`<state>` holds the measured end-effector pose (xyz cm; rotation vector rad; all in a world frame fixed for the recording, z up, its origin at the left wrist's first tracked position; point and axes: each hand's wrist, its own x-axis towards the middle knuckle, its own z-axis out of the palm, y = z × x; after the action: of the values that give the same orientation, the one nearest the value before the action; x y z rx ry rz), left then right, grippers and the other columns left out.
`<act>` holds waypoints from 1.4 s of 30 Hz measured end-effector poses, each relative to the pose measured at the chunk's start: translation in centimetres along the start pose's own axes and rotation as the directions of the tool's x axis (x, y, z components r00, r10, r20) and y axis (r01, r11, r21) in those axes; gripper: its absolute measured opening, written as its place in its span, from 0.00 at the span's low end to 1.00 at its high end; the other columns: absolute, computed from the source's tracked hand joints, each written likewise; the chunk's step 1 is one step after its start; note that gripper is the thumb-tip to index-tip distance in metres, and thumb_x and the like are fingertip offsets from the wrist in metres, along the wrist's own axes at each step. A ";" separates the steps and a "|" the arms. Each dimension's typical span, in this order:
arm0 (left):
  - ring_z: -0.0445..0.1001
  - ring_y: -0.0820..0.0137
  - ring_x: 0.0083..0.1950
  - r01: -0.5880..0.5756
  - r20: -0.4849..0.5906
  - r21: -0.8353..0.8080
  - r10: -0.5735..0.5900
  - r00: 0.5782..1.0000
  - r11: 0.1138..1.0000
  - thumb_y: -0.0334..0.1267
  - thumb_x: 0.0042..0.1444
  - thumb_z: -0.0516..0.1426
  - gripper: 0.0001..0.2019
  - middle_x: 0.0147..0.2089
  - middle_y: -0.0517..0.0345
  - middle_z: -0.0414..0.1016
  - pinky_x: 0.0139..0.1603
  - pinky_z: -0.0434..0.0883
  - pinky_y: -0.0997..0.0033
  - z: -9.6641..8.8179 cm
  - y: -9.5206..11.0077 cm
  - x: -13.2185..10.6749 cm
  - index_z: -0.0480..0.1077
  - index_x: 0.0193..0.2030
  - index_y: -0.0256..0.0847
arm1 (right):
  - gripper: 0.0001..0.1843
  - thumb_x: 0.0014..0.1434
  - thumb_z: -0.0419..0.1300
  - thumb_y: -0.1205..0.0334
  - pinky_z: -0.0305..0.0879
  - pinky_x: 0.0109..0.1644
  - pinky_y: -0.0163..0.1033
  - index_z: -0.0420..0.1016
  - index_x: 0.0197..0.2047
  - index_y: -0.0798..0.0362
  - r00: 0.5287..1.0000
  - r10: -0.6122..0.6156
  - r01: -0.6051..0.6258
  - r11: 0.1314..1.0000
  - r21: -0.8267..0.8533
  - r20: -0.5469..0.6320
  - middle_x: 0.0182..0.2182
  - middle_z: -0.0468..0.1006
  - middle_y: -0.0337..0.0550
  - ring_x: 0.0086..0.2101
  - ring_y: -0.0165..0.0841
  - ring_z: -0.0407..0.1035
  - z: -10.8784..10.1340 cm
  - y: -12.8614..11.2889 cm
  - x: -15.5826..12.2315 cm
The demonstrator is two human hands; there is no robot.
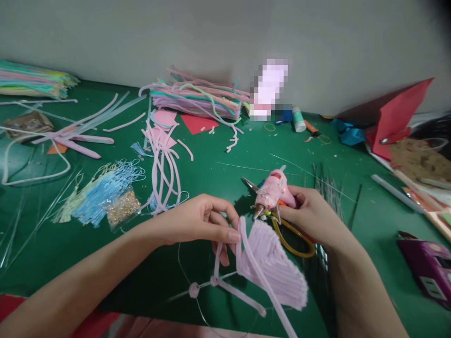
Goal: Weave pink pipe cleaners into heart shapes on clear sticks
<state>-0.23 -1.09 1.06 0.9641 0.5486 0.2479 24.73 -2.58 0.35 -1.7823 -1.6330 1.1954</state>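
Between the thumb and fingers of my left hand [211,225], a lilac pipe cleaner [262,274] is pinched near its bent end. Joined to it is a lilac piece [271,263] of pipe cleaners laid side by side in rows. My right hand [310,216] grips a pink hot glue gun [272,190], its nozzle pointing down just above that piece. Scissors with yellow handles [294,239] lie under the gun, partly hidden. Below my left hand is a thin stem with small lilac knots [194,290] and a pipe cleaner branch [241,296].
Bundles of pipe cleaners [197,101] lie along the wall. To the left are blue tassels [102,192], a bag of gold beads [122,207] and loose lilac strips [164,164]. On the right are thin wires [327,188], a purple box-like object [426,267] and a red sheet [398,117].
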 end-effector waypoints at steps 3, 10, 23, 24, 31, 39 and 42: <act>0.79 0.71 0.25 -0.003 0.013 -0.001 0.003 1.000 1.000 0.35 0.55 0.62 0.06 0.28 0.56 0.81 0.28 0.73 0.76 0.0 -0.1 0.0 0.69 0.33 0.37 | 0.05 0.45 0.57 0.62 0.47 0.20 0.31 0.64 0.24 0.53 1.000 0.005 -0.005 1.000 0.003 0.003 0.18 0.59 0.32 0.19 0.24 0.52 0.1 -0.1 0.0; 0.79 0.71 0.26 0.008 0.008 0.021 -0.008 1.000 1.000 0.36 0.54 0.62 0.06 0.29 0.56 0.81 0.29 0.73 0.76 -0.3 -0.2 0.0 0.69 0.34 0.37 | 0.05 0.45 0.57 0.63 0.46 0.20 0.30 0.64 0.24 0.54 1.000 -0.002 0.002 1.000 -0.022 0.006 0.18 0.58 0.31 0.19 0.24 0.52 -0.1 0.2 0.0; 0.78 0.72 0.25 0.031 0.011 0.044 -0.032 0.999 0.999 0.37 0.54 0.63 0.08 0.28 0.57 0.80 0.28 0.72 0.77 -0.4 -0.1 0.1 0.69 0.34 0.37 | 0.04 0.46 0.57 0.63 0.47 0.21 0.31 0.65 0.25 0.53 1.000 0.003 -0.002 0.999 -0.048 0.007 0.18 0.59 0.31 0.19 0.24 0.52 -0.1 0.6 0.1; 0.78 0.72 0.25 0.035 0.008 0.046 -0.035 0.999 0.998 0.37 0.53 0.63 0.08 0.27 0.57 0.80 0.28 0.72 0.77 -0.4 -0.1 0.1 0.69 0.34 0.37 | 0.04 0.46 0.57 0.63 0.47 0.21 0.31 0.65 0.25 0.54 1.000 0.002 -0.001 0.999 -0.044 0.008 0.18 0.59 0.31 0.19 0.24 0.52 -0.1 0.7 0.1; 0.78 0.72 0.25 0.036 0.026 0.040 -0.037 0.999 0.999 0.37 0.53 0.63 0.08 0.28 0.56 0.80 0.27 0.73 0.78 -0.4 0.0 0.1 0.69 0.34 0.36 | 0.04 0.46 0.57 0.63 0.46 0.20 0.31 0.65 0.25 0.54 1.000 -0.006 0.006 0.999 -0.052 0.004 0.18 0.58 0.31 0.19 0.24 0.52 -0.1 0.8 0.2; 0.78 0.72 0.25 0.026 0.023 0.038 -0.026 0.999 0.999 0.36 0.54 0.63 0.07 0.27 0.57 0.80 0.27 0.72 0.78 -0.4 -0.1 0.1 0.69 0.34 0.37 | 0.03 0.45 0.57 0.63 0.47 0.21 0.32 0.67 0.26 0.54 1.000 0.022 -0.022 0.998 -0.060 0.000 0.18 0.60 0.31 0.19 0.25 0.53 -0.2 0.5 0.1; 0.78 0.72 0.25 0.026 0.026 0.041 -0.027 0.999 0.999 0.36 0.54 0.62 0.07 0.28 0.56 0.80 0.27 0.72 0.78 -0.4 -0.1 0.1 0.69 0.34 0.36 | 0.03 0.45 0.57 0.64 0.46 0.21 0.32 0.66 0.25 0.54 1.000 0.021 -0.021 0.998 -0.058 0.000 0.18 0.60 0.31 0.19 0.25 0.53 -0.1 0.4 0.1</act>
<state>-0.41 -0.82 0.71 0.9975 0.5434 0.2005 25.05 -2.54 0.11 -1.8383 -1.6692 1.1689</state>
